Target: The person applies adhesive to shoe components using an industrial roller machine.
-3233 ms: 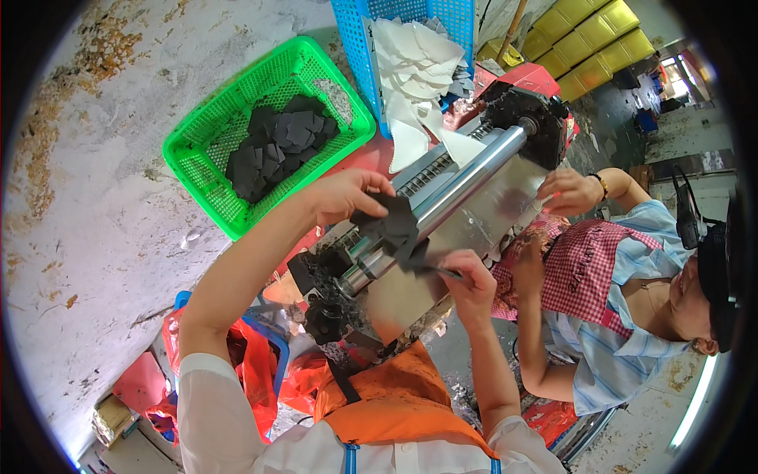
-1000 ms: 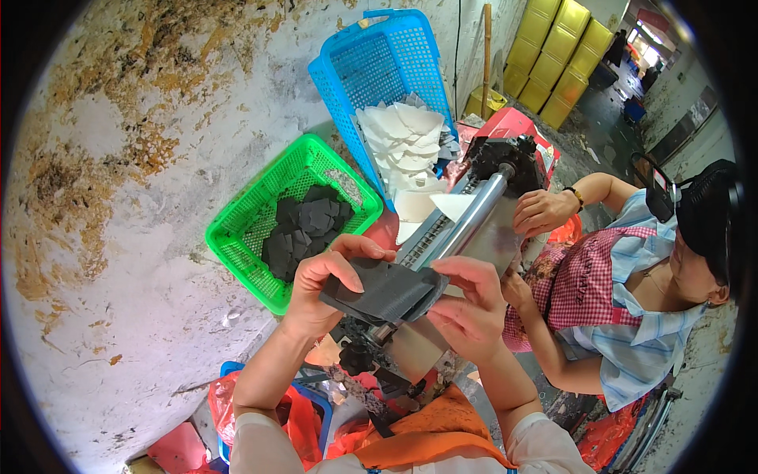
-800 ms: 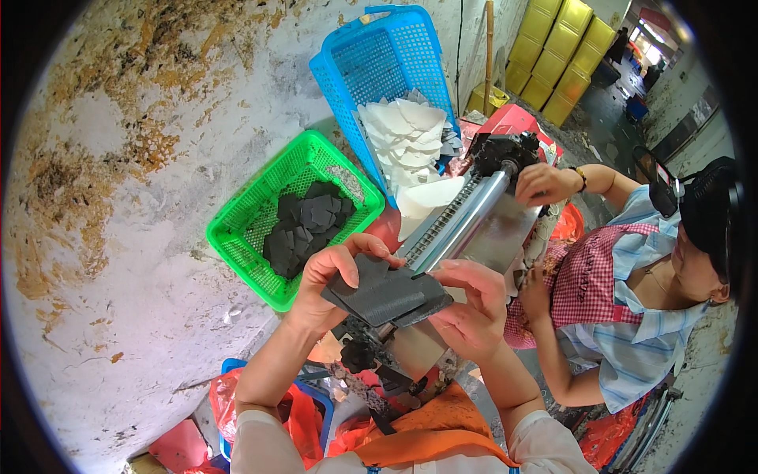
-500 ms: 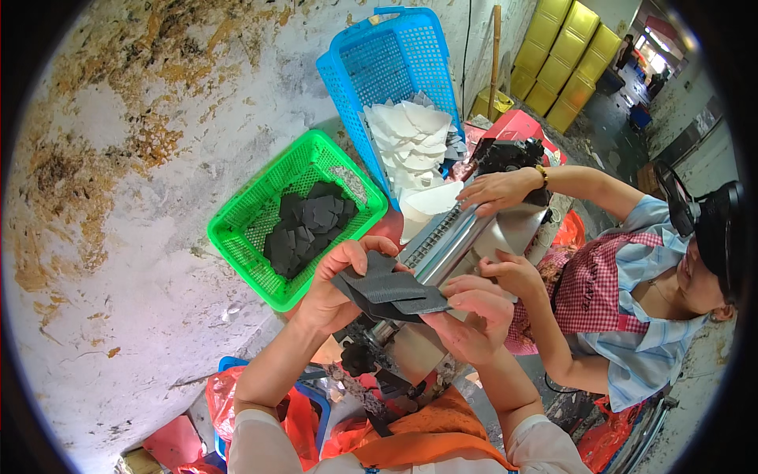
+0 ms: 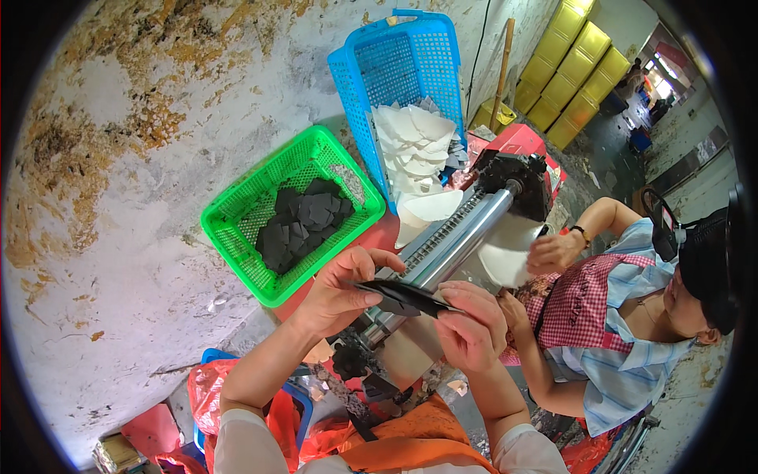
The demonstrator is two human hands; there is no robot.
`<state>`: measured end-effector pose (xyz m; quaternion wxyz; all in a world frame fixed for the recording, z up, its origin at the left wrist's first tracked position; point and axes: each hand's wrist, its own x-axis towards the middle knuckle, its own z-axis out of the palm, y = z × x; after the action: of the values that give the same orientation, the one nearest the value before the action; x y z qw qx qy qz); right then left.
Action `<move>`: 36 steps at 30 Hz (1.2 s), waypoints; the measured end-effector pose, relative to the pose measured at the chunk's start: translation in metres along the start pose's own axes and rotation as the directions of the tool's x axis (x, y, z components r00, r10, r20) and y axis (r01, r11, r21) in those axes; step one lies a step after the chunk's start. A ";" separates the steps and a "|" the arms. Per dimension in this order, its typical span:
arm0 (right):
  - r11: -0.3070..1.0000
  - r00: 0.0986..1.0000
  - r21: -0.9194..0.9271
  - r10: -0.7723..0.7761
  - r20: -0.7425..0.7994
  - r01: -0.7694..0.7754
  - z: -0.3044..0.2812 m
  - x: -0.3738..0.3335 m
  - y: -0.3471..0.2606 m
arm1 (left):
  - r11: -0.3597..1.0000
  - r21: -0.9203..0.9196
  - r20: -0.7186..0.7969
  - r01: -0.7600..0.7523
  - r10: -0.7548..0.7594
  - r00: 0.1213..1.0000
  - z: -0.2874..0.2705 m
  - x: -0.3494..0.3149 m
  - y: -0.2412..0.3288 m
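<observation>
Between my two hands, in front of a roller machine, is a small stack of black sheet pieces, seen nearly edge-on. My left hand pinches its left end between thumb and fingers. The right end is gripped by my right hand, fingers bent over it. The machine's long metal roller runs diagonally just beyond the stack. Left of my hands stands a green plastic basket with a pile of black cut pieces in it.
Behind, a blue basket holds stacked white pieces. At right, a co-worker in a checked apron has a hand near a white sheet by the roller. Yellow containers stand far back; red plastic bags lie lower left.
The black stack has tilted from showing its broad face to nearly edge-on, still in both my hands. The co-worker's far hand has moved off the roller to the machine's right side.
</observation>
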<state>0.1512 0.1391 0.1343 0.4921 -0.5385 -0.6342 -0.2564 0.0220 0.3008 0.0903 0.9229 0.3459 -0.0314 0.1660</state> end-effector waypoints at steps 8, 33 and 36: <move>0.981 0.987 -0.109 -0.160 -0.013 0.158 0.008 -0.007 -0.002 | 0.995 -0.096 0.006 -0.036 0.036 0.999 -0.007 0.000 0.000; 0.923 0.918 -0.081 0.383 0.101 -0.376 -0.034 -0.070 0.002 | 0.922 0.252 -0.552 -0.295 0.387 0.739 -0.126 0.003 0.053; 0.857 0.852 -0.107 0.514 0.095 -0.505 -0.044 -0.095 -0.003 | 0.928 0.310 -0.641 -0.208 0.365 0.676 -0.187 0.024 0.046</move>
<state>0.1573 0.0598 0.0665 0.4820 -0.7203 -0.4869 -0.1085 0.0194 0.4614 -0.0189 0.7879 0.3460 0.2768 0.4277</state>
